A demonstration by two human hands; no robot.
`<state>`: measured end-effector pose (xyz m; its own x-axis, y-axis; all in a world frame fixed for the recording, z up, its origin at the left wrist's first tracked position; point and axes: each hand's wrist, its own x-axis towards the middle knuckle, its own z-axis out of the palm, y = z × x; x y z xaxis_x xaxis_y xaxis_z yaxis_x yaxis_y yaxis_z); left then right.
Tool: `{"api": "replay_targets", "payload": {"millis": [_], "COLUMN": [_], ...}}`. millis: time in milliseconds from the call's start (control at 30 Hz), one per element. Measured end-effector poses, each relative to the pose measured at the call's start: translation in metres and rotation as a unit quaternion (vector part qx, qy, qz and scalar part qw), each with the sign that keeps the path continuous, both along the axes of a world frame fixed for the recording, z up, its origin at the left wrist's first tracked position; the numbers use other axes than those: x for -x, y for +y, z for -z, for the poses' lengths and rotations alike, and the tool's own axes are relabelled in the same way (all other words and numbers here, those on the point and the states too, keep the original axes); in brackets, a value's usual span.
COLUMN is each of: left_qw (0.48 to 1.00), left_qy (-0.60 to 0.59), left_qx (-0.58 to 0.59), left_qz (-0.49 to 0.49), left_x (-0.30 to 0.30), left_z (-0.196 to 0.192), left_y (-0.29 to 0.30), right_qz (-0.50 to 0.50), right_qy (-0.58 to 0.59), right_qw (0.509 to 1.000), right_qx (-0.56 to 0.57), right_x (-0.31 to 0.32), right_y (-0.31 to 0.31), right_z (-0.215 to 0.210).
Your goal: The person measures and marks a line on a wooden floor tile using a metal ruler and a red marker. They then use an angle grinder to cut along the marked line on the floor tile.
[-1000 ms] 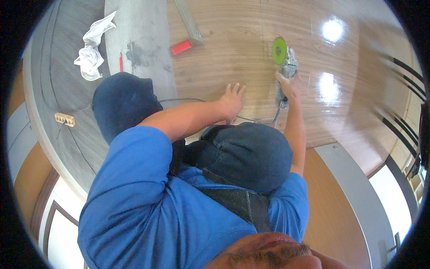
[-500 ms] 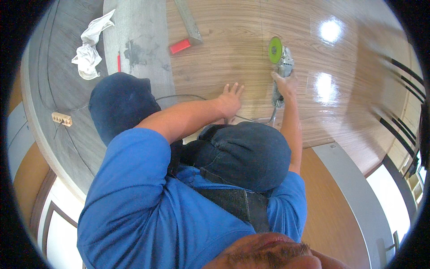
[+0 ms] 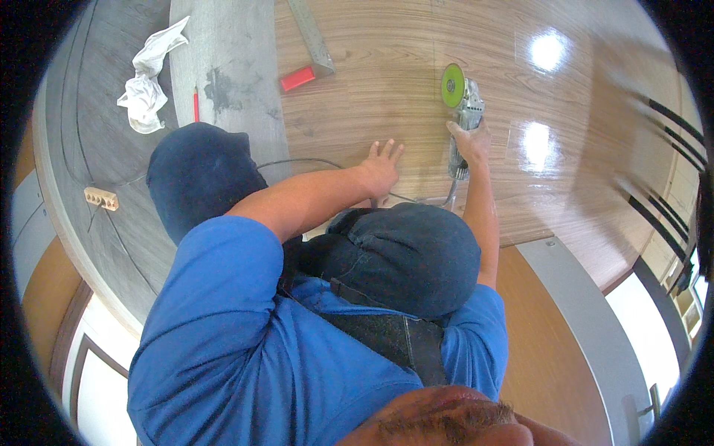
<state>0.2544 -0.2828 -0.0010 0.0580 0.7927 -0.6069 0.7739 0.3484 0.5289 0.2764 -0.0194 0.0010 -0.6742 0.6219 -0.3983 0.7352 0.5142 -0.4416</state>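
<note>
Looking down from the head camera, I lose much of the scene behind the person's own body: the blue shirt and the two dark-trousered knees cover the lower middle, and the cable of the angle grinder (image 3: pixel 461 119) disappears under the nearer knee. The fisheye rim bends and blurs the far right, where glare spots wash out the grain of the wooden panel (image 3: pixel 387 82). I cannot make out whether the green disc is touching the panel or sitting just above it. The right hand (image 3: pixel 470 141) is wrapped closed around the grinder's grey body, the arm stretched nearly straight forward, disc pointing away from the person. The left hand (image 3: pixel 381 169) lies flat on the panel with fingers spread and apart, gripping nothing, its forearm crossing over the knees, just beside the grinder's tail. Farther off on the panel lies a metal square with a red handle (image 3: pixel 306 67); on the grey surface to the left sit a crumpled white rag (image 3: pixel 149 78), a red pencil (image 3: pixel 195 106) and a small wooden block (image 3: pixel 101 198).
</note>
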Motion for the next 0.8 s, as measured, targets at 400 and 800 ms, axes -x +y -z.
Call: {"api": "replay_targets", "payload": {"millis": [400,800], "left_qw": [1.0,1.0], "left_qy": [0.0,-0.009], "left_qx": [0.002,0.002], "left_qz": [-0.013,-0.007], "left_x": [-0.005,0.0], "left_z": [0.013,0.003], "left_y": [0.0,0.0], "right_qz": [0.017,0.002], "right_qy": [-0.021,-0.006], "right_qw": [1.0,1.0], "right_qx": [0.008,-0.01], "right_x": [0.005,0.001], "right_y": [-0.001,0.005], "right_z": [-0.003,0.009]}}
